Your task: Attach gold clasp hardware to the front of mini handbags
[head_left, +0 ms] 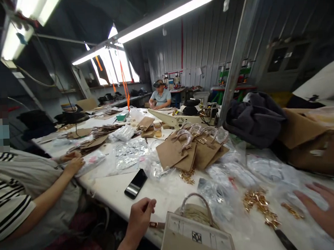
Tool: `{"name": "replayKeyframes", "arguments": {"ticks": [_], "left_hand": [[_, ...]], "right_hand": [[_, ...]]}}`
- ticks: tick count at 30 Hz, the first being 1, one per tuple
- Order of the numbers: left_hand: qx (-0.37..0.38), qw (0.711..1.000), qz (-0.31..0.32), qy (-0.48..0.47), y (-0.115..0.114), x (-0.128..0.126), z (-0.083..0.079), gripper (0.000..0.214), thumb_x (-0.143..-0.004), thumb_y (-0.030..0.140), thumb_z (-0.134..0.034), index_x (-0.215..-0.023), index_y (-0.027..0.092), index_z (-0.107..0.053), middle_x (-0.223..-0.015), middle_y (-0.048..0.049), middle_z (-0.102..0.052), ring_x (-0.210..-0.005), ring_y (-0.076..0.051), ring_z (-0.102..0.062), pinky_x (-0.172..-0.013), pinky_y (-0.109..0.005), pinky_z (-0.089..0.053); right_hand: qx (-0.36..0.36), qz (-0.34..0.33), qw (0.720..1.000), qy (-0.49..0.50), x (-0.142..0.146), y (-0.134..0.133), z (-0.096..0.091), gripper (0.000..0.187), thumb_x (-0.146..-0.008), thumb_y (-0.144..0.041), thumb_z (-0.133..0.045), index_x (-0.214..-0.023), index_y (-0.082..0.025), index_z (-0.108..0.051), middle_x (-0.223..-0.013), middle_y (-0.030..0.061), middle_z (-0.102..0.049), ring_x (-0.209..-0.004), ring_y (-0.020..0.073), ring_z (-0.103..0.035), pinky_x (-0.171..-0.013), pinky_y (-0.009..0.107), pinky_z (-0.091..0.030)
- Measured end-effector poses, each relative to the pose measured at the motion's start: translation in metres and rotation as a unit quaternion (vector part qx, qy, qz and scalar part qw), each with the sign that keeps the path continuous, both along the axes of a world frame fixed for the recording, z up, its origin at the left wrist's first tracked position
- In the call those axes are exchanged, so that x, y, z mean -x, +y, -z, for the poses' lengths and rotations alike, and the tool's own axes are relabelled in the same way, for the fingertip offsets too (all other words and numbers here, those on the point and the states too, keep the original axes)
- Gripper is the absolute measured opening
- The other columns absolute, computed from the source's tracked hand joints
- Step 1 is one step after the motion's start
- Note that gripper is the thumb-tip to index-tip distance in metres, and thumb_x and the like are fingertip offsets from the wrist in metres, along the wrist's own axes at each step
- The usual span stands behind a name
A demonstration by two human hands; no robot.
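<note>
My left hand (pixel 140 219) is closed, thumb and fingers pressed together; whatever is between them is too small to make out. Just beside it a short strap with a gold-coloured fitting (pixel 154 224) sticks out from a pale handbag (pixel 198 234). The bag stands at the table's near edge with its curved handle (pixel 196 197) up. On the right, my right hand (pixel 322 210) is open, fingers spread, over clear plastic. Close to its fingertips lie a few gold metal pieces (pixel 292 210), with a bigger pile of gold hardware (pixel 259 205) to their left.
A black phone (pixel 135 183) lies beyond my left hand. Brown bag panels with wrapped handles (pixel 192 149) are stacked mid-table. A dark-handled tool (pixel 285 240) lies near right. Cardboard box (pixel 314 137) and metal post (pixel 237 59) stand right. Co-workers sit left and far back.
</note>
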State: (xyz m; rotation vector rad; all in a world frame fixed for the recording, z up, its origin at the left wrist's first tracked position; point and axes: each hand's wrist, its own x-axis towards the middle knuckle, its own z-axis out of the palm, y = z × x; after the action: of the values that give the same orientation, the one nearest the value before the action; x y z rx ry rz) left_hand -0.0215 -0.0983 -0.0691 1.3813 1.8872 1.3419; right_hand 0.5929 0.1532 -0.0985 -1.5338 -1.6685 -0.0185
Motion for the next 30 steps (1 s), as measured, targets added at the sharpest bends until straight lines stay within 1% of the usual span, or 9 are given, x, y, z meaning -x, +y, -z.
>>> {"name": "replayKeyframes", "arguments": {"ticks": [3, 6, 8, 11, 18, 23, 26, 28, 30], "left_hand": [[-0.017, 0.997, 0.016, 0.067, 0.005, 0.001, 0.005, 0.055, -0.104, 0.06, -0.062, -0.068, 0.019, -0.064, -0.064, -0.0023, -0.058, -0.063, -0.017, -0.052, -0.061, -0.029, -0.039], [0.004, 0.998, 0.041, 0.056, 0.007, 0.001, 0.012, 0.053, -0.104, 0.059, -0.062, -0.071, 0.018, -0.066, -0.064, -0.0009, -0.056, -0.061, -0.016, -0.052, -0.059, -0.027, -0.042], [0.029, 0.999, 0.039, 0.014, 0.007, 0.002, 0.017, 0.053, -0.104, 0.061, -0.062, -0.074, 0.018, -0.066, -0.066, -0.0008, -0.058, -0.06, -0.016, -0.054, -0.055, -0.025, -0.044], [0.032, 0.999, 0.02, 0.017, 0.009, 0.005, 0.021, 0.05, -0.103, 0.059, -0.065, -0.077, 0.018, -0.069, -0.067, -0.0005, -0.062, -0.061, -0.016, -0.057, -0.055, -0.023, -0.046], [-0.012, 0.993, 0.036, 0.111, 0.014, 0.003, 0.019, 0.037, -0.102, 0.05, -0.067, -0.08, 0.021, -0.072, -0.065, 0.0015, -0.062, -0.059, -0.015, -0.059, -0.057, -0.023, -0.046], [-0.004, 0.995, 0.034, 0.089, 0.011, 0.0, 0.02, 0.035, -0.102, 0.051, -0.067, -0.083, 0.022, -0.071, -0.067, 0.0025, -0.062, -0.052, -0.013, -0.061, -0.048, -0.021, -0.047], [-0.005, 0.998, 0.028, 0.061, 0.01, 0.0, 0.022, 0.035, -0.101, 0.052, -0.07, -0.084, 0.021, -0.072, -0.071, 0.0016, -0.064, -0.055, -0.014, -0.064, -0.048, -0.019, -0.052], [-0.008, 0.998, 0.03, 0.048, 0.01, 0.001, 0.023, 0.035, -0.1, 0.052, -0.071, -0.084, 0.021, -0.073, -0.072, 0.0017, -0.064, -0.055, -0.014, -0.065, -0.047, -0.018, -0.054], [-0.012, 0.999, 0.032, 0.043, 0.011, 0.002, 0.025, 0.035, -0.1, 0.053, -0.071, -0.083, 0.021, -0.073, -0.07, 0.0021, -0.063, -0.053, -0.013, -0.063, -0.046, -0.018, -0.054]], "right_hand": [[0.046, -0.006, 0.999, -0.002, 0.066, 0.011, -0.043, 0.074, -0.086, -0.083, -0.05, -0.135, -0.035, -0.077, -0.125, 0.017, -0.076, -0.12, 0.0508, -0.068, -0.105, 0.067, -0.05], [0.092, -0.077, 0.993, -0.016, 0.139, 0.026, -0.076, 0.066, -0.092, -0.067, -0.059, -0.129, -0.016, -0.077, -0.124, 0.0207, -0.077, -0.112, 0.0389, -0.072, -0.105, 0.053, -0.054], [0.104, -0.091, 0.989, -0.058, 0.176, 0.04, -0.086, 0.06, -0.092, -0.054, -0.064, -0.13, -0.009, -0.076, -0.126, 0.0205, -0.077, -0.111, 0.0346, -0.071, -0.105, 0.048, -0.054], [0.135, -0.106, 0.981, -0.093, 0.21, 0.06, -0.088, 0.048, -0.091, -0.039, -0.072, -0.127, -0.007, -0.075, -0.124, 0.0187, -0.077, -0.108, 0.0297, -0.071, -0.102, 0.041, -0.055], [0.143, -0.113, 0.98, -0.074, 0.215, 0.074, -0.067, 0.045, -0.091, -0.035, -0.078, -0.13, -0.013, -0.074, -0.125, 0.0137, -0.077, -0.108, 0.0282, -0.071, -0.102, 0.04, -0.056], [0.104, -0.12, 0.986, -0.059, 0.21, 0.052, -0.067, 0.029, -0.094, -0.028, -0.071, -0.119, -0.015, -0.077, -0.121, 0.0131, -0.076, -0.102, 0.0268, -0.07, -0.102, 0.041, -0.054], [0.08, -0.161, 0.981, -0.069, 0.217, 0.029, -0.075, 0.02, -0.099, -0.031, -0.069, -0.112, -0.019, -0.078, -0.11, 0.0096, -0.077, -0.097, 0.0247, -0.069, -0.099, 0.038, -0.053], [0.102, -0.187, 0.971, -0.11, 0.224, 0.017, -0.075, 0.026, -0.099, -0.037, -0.074, -0.118, -0.02, -0.077, -0.111, 0.0097, -0.076, -0.103, 0.0262, -0.069, -0.1, 0.037, -0.052], [0.153, -0.172, 0.959, -0.167, 0.23, 0.009, -0.071, 0.044, -0.095, -0.043, -0.081, -0.132, -0.019, -0.074, -0.124, 0.0136, -0.074, -0.116, 0.0305, -0.067, -0.104, 0.038, -0.05]]}}
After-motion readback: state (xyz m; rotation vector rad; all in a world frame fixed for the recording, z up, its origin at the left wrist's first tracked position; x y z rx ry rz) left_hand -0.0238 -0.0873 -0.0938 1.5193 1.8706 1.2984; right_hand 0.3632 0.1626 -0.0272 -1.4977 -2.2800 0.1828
